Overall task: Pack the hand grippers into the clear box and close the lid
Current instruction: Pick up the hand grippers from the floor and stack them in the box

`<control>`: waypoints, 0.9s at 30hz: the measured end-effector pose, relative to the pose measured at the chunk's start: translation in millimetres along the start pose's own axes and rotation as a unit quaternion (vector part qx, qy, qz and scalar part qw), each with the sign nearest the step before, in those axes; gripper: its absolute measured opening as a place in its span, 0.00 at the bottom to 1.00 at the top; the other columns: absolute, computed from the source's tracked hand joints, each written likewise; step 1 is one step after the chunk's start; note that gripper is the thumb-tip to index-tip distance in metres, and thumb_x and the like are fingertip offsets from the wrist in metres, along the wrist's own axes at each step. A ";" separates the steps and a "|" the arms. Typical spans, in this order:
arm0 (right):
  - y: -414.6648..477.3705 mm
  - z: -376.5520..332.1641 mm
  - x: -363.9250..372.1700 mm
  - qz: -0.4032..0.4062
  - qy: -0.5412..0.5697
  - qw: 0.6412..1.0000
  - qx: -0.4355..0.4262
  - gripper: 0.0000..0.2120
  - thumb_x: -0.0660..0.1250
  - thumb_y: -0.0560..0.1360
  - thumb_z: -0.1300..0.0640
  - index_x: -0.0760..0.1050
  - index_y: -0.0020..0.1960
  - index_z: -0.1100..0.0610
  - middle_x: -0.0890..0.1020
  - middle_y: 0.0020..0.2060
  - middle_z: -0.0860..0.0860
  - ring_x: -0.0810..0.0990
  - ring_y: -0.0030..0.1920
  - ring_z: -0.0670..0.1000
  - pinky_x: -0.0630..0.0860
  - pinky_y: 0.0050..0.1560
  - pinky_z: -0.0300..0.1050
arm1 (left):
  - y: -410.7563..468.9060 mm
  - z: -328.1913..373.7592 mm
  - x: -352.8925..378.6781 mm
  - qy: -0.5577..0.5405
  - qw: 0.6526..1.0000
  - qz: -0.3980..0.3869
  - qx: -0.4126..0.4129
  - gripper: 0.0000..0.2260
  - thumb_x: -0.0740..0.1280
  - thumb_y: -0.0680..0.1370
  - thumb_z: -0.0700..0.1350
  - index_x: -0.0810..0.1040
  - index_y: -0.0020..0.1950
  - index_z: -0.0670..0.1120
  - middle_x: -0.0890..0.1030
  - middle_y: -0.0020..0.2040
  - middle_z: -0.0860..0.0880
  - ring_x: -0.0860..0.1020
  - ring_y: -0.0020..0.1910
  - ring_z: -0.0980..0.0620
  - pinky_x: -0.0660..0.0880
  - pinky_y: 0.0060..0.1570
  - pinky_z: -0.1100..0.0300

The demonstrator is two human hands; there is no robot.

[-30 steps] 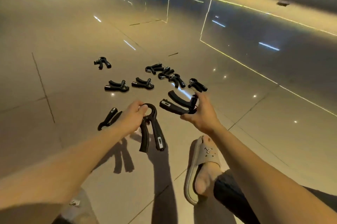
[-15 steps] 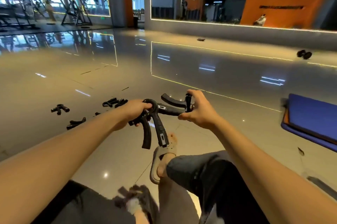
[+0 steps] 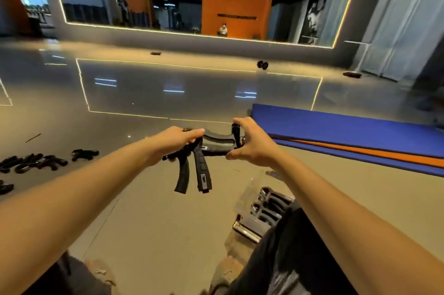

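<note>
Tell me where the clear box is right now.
Head view, lower right: the clear box sits on the floor below the right hand, partly hidden by the right forearm, on the near side of the blue mat.

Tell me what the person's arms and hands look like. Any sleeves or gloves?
No gloves. The left hand and right hand are bare, with no rings that I can see. Both forearms are bare too: no sleeves, watch or wristbands in view.
</note>
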State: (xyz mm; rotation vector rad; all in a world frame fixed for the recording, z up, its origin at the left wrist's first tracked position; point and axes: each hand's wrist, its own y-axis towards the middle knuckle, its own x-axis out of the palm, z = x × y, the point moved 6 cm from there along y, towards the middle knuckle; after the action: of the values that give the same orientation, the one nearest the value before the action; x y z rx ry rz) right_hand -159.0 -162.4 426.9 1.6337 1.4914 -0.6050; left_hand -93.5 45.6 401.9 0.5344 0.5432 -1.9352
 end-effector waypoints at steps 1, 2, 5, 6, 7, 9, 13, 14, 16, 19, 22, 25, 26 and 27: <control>-9.8 10.4 -7.9 0.009 -0.008 1.000 0.014 0.47 0.82 0.67 0.53 0.59 0.79 0.55 0.67 0.72 0.51 0.70 0.64 0.50 0.70 0.56 0.38 | 4.8 10.8 15.2 0.005 1.000 -0.012 0.006 0.26 0.62 0.76 0.69 0.79 0.47 0.46 0.81 0.40 0.47 0.76 0.39 0.51 0.71 0.35 0.61; -19.0 21.1 -15.8 0.018 -0.014 0.999 0.026 0.47 0.82 0.67 0.53 0.60 0.79 0.55 0.67 0.71 0.51 0.71 0.64 0.51 0.71 0.55 0.37 | 9.6 20.4 29.9 0.009 1.000 -0.022 0.009 0.26 0.63 0.75 0.69 0.79 0.46 0.46 0.81 0.39 0.47 0.76 0.38 0.51 0.70 0.34 0.61; -46.3 55.7 -40.2 0.053 -0.023 0.996 0.061 0.43 0.82 0.66 0.54 0.64 0.75 0.55 0.68 0.63 0.48 0.73 0.60 0.51 0.70 0.44 0.30 | 21.3 44.5 71.4 0.010 0.999 -0.051 0.012 0.26 0.64 0.75 0.69 0.80 0.47 0.45 0.81 0.38 0.47 0.76 0.38 0.51 0.70 0.33 0.61; -55.5 67.3 -47.7 0.063 -0.024 0.995 0.074 0.43 0.82 0.66 0.53 0.64 0.75 0.54 0.68 0.62 0.47 0.72 0.58 0.50 0.69 0.42 0.29 | 24.4 51.4 85.2 0.005 0.998 -0.065 0.013 0.27 0.64 0.74 0.70 0.81 0.47 0.45 0.82 0.38 0.47 0.76 0.38 0.51 0.70 0.34 0.61; -64.3 78.0 -54.3 0.071 -0.025 0.993 0.087 0.44 0.82 0.66 0.53 0.63 0.75 0.54 0.67 0.64 0.48 0.71 0.57 0.48 0.68 0.42 0.29 | 27.2 58.0 98.9 0.001 0.997 -0.081 0.015 0.27 0.64 0.74 0.70 0.81 0.47 0.45 0.82 0.38 0.47 0.76 0.38 0.51 0.71 0.34 0.61; -79.8 98.6 -65.1 0.087 -0.029 0.990 0.109 0.47 0.83 0.66 0.52 0.61 0.77 0.55 0.67 0.67 0.49 0.70 0.58 0.47 0.69 0.49 0.31 | 33.7 70.1 124.7 0.005 0.994 -0.107 0.021 0.28 0.64 0.72 0.71 0.82 0.46 0.46 0.83 0.37 0.48 0.77 0.37 0.51 0.71 0.33 0.62; -101.8 140.2 -73.1 0.123 -0.027 0.981 0.147 0.48 0.83 0.65 0.49 0.61 0.78 0.55 0.69 0.69 0.51 0.72 0.65 0.52 0.73 0.60 0.43 | 51.8 92.1 165.3 0.027 0.989 -0.139 0.031 0.28 0.65 0.71 0.71 0.83 0.45 0.47 0.83 0.36 0.48 0.77 0.37 0.51 0.72 0.28 0.65; -105.2 151.5 -71.9 0.129 -0.028 0.979 0.156 0.48 0.83 0.65 0.48 0.62 0.77 0.55 0.69 0.69 0.51 0.72 0.66 0.53 0.73 0.60 0.43 | 58.1 95.3 172.6 0.030 0.988 -0.145 0.032 0.27 0.65 0.72 0.71 0.84 0.45 0.47 0.83 0.35 0.48 0.77 0.36 0.51 0.72 0.27 0.65; -108.1 172.9 -66.6 0.135 -0.031 0.975 0.172 0.49 0.82 0.64 0.44 0.62 0.77 0.53 0.70 0.69 0.50 0.73 0.65 0.52 0.74 0.59 0.44 | 72.1 96.9 183.4 0.038 0.988 -0.149 0.033 0.27 0.66 0.72 0.71 0.84 0.46 0.47 0.83 0.34 0.49 0.77 0.36 0.52 0.72 0.27 0.65; -100.4 197.2 -53.0 0.122 -0.045 0.975 0.181 0.49 0.81 0.63 0.41 0.63 0.76 0.52 0.71 0.69 0.49 0.74 0.64 0.51 0.77 0.58 0.46 | 93.4 85.9 194.7 0.041 0.985 -0.166 0.030 0.28 0.66 0.69 0.72 0.85 0.45 0.47 0.83 0.30 0.51 0.77 0.33 0.53 0.71 0.25 0.66; -85.8 216.0 -34.5 0.107 -0.041 0.975 0.190 0.49 0.81 0.63 0.41 0.63 0.77 0.52 0.71 0.69 0.49 0.74 0.64 0.50 0.76 0.58 0.45 | 113.8 62.8 201.7 0.031 0.979 -0.202 0.018 0.31 0.65 0.67 0.75 0.84 0.46 0.47 0.83 0.32 0.52 0.77 0.30 0.55 0.71 0.27 0.65; -70.7 232.8 -17.1 0.101 -0.026 0.975 0.199 0.48 0.81 0.63 0.42 0.63 0.77 0.53 0.71 0.68 0.49 0.74 0.63 0.50 0.76 0.60 0.45 | 135.6 44.8 199.7 0.026 0.973 -0.230 0.011 0.32 0.65 0.68 0.75 0.83 0.48 0.47 0.82 0.32 0.53 0.77 0.27 0.59 0.72 0.27 0.66; -66.7 238.2 -12.7 0.101 -0.025 0.974 0.203 0.48 0.81 0.64 0.42 0.63 0.76 0.54 0.71 0.68 0.49 0.74 0.63 0.51 0.74 0.59 0.44 | 143.9 42.7 196.5 0.026 0.973 -0.228 0.011 0.32 0.64 0.69 0.75 0.83 0.49 0.47 0.82 0.32 0.53 0.77 0.27 0.59 0.72 0.27 0.66; -63.4 243.2 -8.4 0.101 -0.026 0.972 0.210 0.48 0.81 0.64 0.42 0.63 0.77 0.54 0.71 0.68 0.49 0.74 0.64 0.51 0.73 0.60 0.44 | 152.8 42.5 192.8 0.028 0.975 -0.222 0.012 0.31 0.64 0.70 0.75 0.82 0.48 0.47 0.82 0.32 0.52 0.78 0.29 0.58 0.72 0.27 0.66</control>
State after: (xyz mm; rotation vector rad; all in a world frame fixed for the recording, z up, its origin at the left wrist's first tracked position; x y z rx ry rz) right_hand -179.2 -369.1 285.1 2.0441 1.1920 -0.8844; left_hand -34.5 -175.7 302.5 0.5145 0.7233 -2.3574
